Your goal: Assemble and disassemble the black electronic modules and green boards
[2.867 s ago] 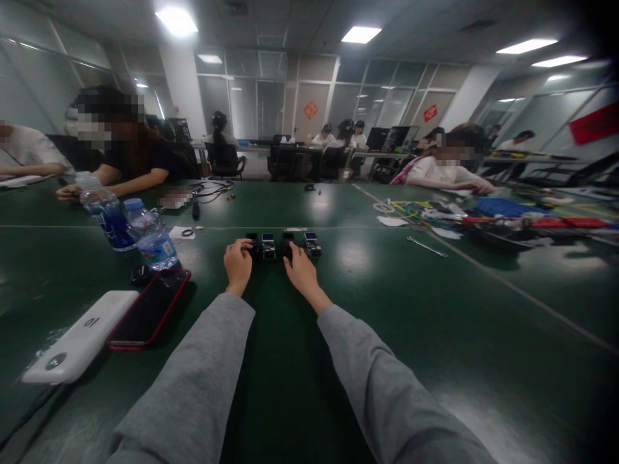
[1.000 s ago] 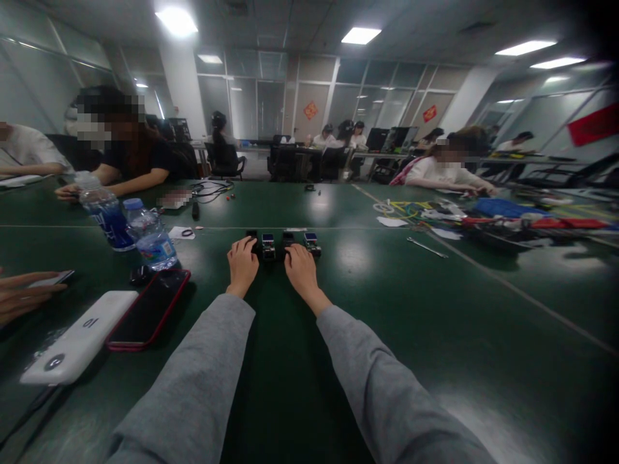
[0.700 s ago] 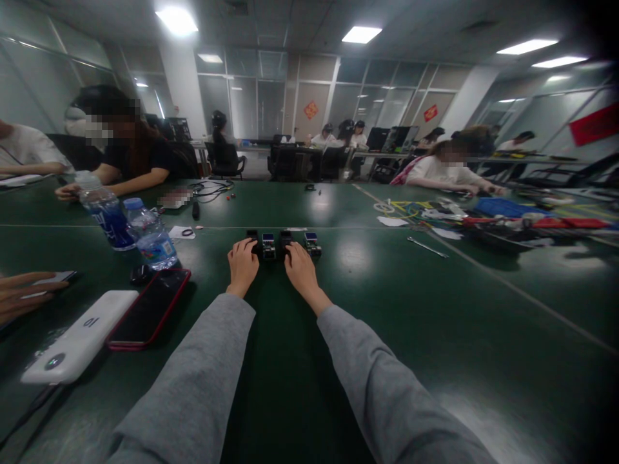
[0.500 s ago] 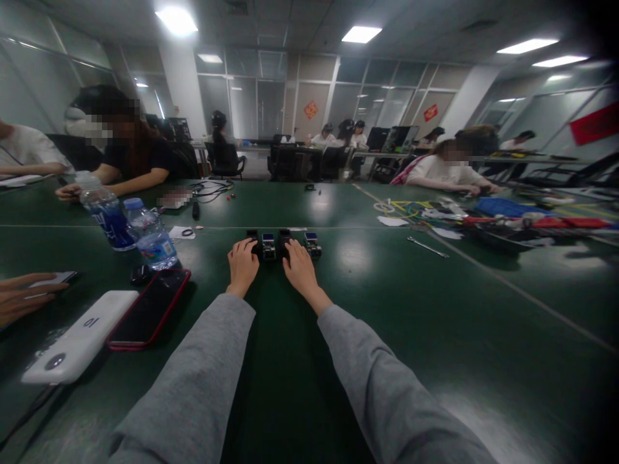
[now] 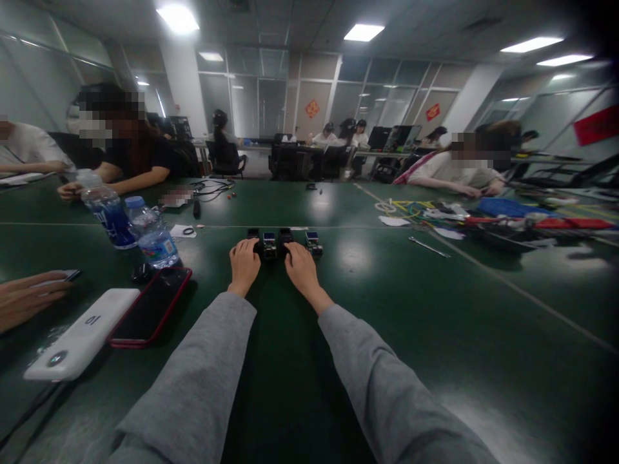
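Observation:
Four-cornered small items stand in a row on the green table [image 5: 367, 309]. My left hand [image 5: 244, 265] is closed at the row's left end, its fingers curled about a small black box [image 5: 253, 232]. Closed on another small black box [image 5: 286, 236] is my right hand [image 5: 300, 265], thumb and fingers at its near side. Between the hands sits a small electronic device [image 5: 269, 245] with a bluish screen and exposed parts. A similar screened device [image 5: 313, 243] stands just right of my right fingers. My fingers partly hide both black boxes.
Left of my arm lie a red-edged phone [image 5: 152, 308] and a white power bank [image 5: 87, 332]. Two water bottles [image 5: 153, 233] stand behind them. Another person's hand [image 5: 29, 298] rests at the left edge. A wrench [image 5: 429, 247] and piled cables and tools [image 5: 512, 222] lie right.
The view has shifted very slightly. Both my hands stay at the same black boxes. The other person's hand at the left has moved a little.

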The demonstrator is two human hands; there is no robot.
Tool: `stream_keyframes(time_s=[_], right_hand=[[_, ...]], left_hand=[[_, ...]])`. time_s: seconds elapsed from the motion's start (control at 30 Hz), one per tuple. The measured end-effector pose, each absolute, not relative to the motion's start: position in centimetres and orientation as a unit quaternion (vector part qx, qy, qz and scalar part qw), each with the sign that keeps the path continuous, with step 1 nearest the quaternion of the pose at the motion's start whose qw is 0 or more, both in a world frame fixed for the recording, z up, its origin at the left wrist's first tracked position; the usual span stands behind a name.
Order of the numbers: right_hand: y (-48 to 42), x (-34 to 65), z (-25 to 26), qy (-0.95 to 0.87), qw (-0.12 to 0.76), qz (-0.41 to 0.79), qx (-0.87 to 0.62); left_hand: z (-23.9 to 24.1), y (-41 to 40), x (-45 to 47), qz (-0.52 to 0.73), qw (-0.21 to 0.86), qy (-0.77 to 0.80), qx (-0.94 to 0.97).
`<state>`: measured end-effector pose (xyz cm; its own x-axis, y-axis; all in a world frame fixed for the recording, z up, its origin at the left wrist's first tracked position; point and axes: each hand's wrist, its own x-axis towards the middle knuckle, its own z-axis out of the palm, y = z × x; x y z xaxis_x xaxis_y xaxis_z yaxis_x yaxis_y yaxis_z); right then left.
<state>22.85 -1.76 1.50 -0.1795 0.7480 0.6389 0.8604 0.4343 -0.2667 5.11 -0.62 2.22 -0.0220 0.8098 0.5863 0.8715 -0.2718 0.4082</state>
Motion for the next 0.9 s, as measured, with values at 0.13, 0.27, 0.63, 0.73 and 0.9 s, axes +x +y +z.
stream_keyframes(time_s=[0.13, 0.27, 0.63, 0.73, 0.9], right_hand=[[-1.5, 22.9, 1.0, -0.768, 0.351, -0.083, -0.530], [-1.3, 23.0, 0.7, -0.782, 0.322, -0.081, -0.527], [-1.3, 23.0, 0.6, -0.796, 0.307, -0.070, -0.517], [-1.4, 22.9, 0.7, -0.795, 0.308, -0.069, -0.517], [-1.1, 23.1, 0.4, -0.803, 0.307, -0.051, -0.508]], left_hand=[[1.8, -0.2, 4.9, -0.373, 0.038, -0.594, -0.711], [1.4, 0.3, 4.8, -0.357, 0.036, -0.587, -0.726], [1.1, 0.4, 4.8, -0.354, 0.029, -0.582, -0.732], [1.1, 0.4, 4.8, -0.355, 0.026, -0.582, -0.731], [1.0, 0.4, 4.9, -0.350, 0.030, -0.580, -0.735]])
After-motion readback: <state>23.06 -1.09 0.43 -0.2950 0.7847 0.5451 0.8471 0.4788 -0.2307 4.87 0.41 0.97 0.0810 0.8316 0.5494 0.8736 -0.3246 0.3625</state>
